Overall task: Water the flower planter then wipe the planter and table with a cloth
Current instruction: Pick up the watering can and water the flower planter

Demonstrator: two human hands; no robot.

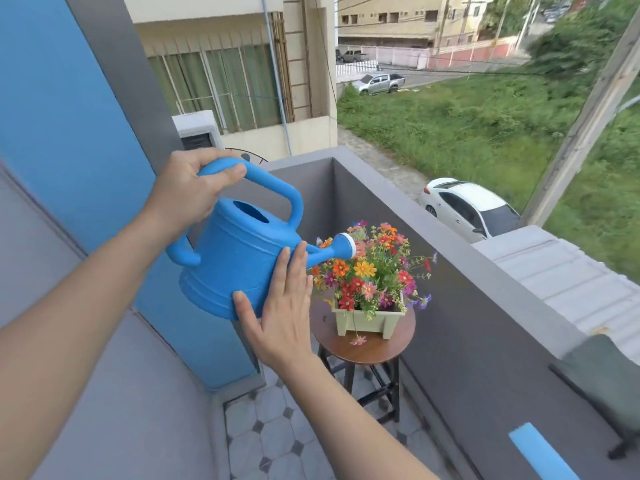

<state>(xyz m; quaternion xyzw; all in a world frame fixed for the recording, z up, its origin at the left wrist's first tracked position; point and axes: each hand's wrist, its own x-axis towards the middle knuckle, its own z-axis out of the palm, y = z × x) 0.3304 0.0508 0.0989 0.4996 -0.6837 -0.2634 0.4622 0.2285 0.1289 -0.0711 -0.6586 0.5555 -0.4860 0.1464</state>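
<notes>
At the far left a flat blue wall panel (69, 116) runs down to the balcony floor. Just right of it, your left hand (194, 192) curls round the top of the arched handle (273, 183) of the blue plastic watering can (235, 258), thumb over the front and fingers wrapped behind, so this hand grips the can. The can hangs in the air, tilted with its spout lower than its back, and the oval fill hole on top faces you.

Your right hand (282, 306) lies flat against the can's lower side near the base of the spout, fingers straight and together, thumb spread along the bottom edge; it presses the can without curling round it.

The spout's white-rimmed sprinkler head (346, 244) sits right over the bunch of orange, red, yellow and purple flowers (370, 271). These stand in 1 pale green rectangular plastic planter (367, 322), which rests upright on the round brown wooden table (370, 348) with black legs, close against the grey balcony wall (467, 306). Grey and white floor tiles (277, 438) show beneath the table.

Beyond the wall, 1 white car (467, 209) is parked on the lane below.
</notes>
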